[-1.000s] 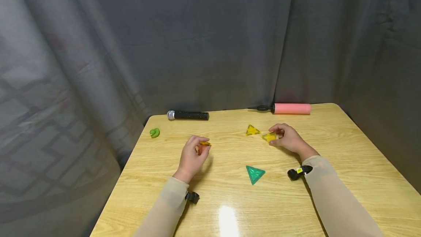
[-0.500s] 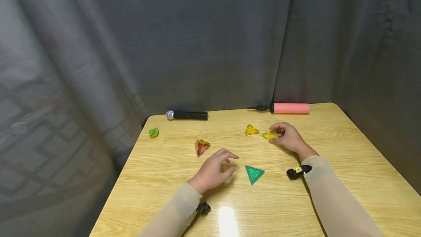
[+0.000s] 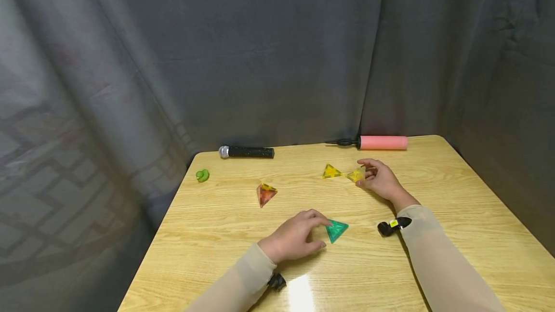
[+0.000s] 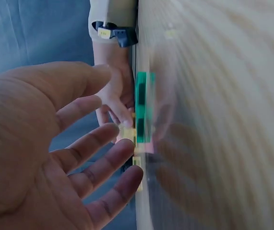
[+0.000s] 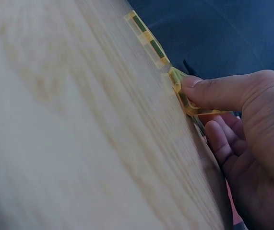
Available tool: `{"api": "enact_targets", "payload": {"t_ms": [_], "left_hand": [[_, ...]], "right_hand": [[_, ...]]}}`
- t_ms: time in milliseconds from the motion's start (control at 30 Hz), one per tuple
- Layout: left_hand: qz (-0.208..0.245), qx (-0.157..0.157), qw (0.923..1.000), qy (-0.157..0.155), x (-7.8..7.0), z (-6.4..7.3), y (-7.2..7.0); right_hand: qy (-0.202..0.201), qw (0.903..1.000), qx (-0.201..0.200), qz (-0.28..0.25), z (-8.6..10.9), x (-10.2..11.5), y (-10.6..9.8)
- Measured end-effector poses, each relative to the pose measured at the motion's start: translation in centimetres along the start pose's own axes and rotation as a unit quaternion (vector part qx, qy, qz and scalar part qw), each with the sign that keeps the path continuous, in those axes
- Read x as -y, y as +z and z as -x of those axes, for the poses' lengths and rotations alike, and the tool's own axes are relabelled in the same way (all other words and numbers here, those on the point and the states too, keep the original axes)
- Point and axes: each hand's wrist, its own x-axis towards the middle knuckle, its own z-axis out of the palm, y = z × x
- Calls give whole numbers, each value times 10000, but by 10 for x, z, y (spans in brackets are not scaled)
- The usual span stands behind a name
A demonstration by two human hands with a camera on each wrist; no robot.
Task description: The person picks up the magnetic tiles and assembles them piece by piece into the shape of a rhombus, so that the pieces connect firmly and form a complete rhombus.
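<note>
My left hand (image 3: 297, 236) reaches over the table at the green triangular magnetic tile (image 3: 337, 231), which lies flat. Its fingers are loosely bent and spread, with the thumb apart; the left wrist view shows this green tile (image 4: 141, 108) just beyond the fingertips. With thumb and fingers my right hand (image 3: 381, 180) pinches a yellow triangular magnetic tile (image 3: 356, 175), tilted up off the table. Close to its left lies another yellow triangular tile (image 3: 332, 171). An orange piece of joined triangular tiles (image 3: 266, 196), with a yellow edge, stands left of centre.
At the table's back edge lie a black microphone (image 3: 247, 152) with a silver head and a pink hand pump (image 3: 383, 142) with a black nozzle. A small green curled object (image 3: 202, 175) is at the far left. Grey curtains (image 3: 277, 61) hang behind the wooden table (image 3: 208, 254).
My left hand has let go of the orange piece and moved right and nearer to me, up to the green tile. My right hand keeps the yellow tile, now tilted up more.
</note>
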Motion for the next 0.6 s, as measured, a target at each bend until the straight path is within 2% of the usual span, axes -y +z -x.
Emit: {"api": "enact_targets", "payload": {"t_ms": [200,433,600], "left_hand": [[-216,252,9994,136,-6,-3,2],[-266,423,9983,302,-8,-6,7],[-303,478,9977,369,-10,-6,8]], "right_hand": [[-73,9995,-22,-301,-1,-3,0],[-156,9996,-236,-94,-1,-7,1],[-278,9989,-348,-158,1,-8,0]]}}
